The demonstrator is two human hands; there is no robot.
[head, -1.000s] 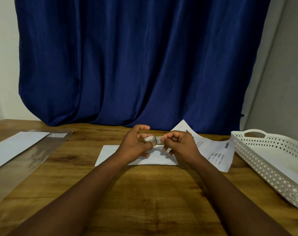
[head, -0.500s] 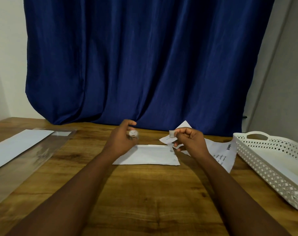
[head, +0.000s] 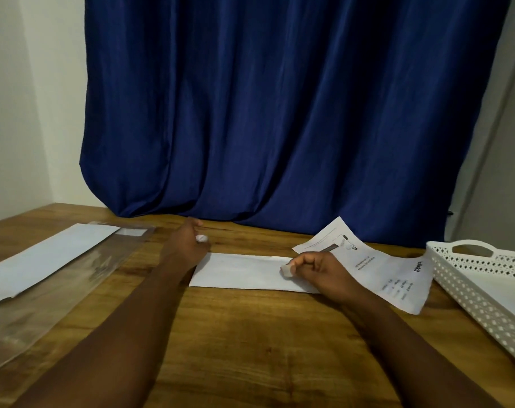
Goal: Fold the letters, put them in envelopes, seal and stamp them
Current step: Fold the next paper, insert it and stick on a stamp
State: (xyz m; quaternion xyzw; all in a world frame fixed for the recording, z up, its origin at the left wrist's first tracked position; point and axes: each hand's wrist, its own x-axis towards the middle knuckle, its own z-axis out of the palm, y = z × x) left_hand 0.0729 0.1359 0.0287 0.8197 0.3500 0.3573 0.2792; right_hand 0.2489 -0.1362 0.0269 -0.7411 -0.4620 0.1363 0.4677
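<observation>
My right hand (head: pixel 323 270) is pinching a small white stamp (head: pixel 286 271) over the right end of the white envelope (head: pixel 244 271), which is lying flat on the wooden tabletop (head: pixel 250 343). My left hand (head: pixel 185 245), fingers curled, is gripping a small white roll (head: pixel 201 238) just beyond the envelope's left end. A printed letter (head: pixel 382 272) is lying right of the envelope. White perforated tray (head: pixel 468 287) sitting far right; clear plastic sleeve (head: pixel 44 295) with white envelopes (head: pixel 50 257) far left.

The white basket (head: pixel 482 278) runs off the right edge, and the printed sheet's (head: pixel 397 275) text is too small to read.
</observation>
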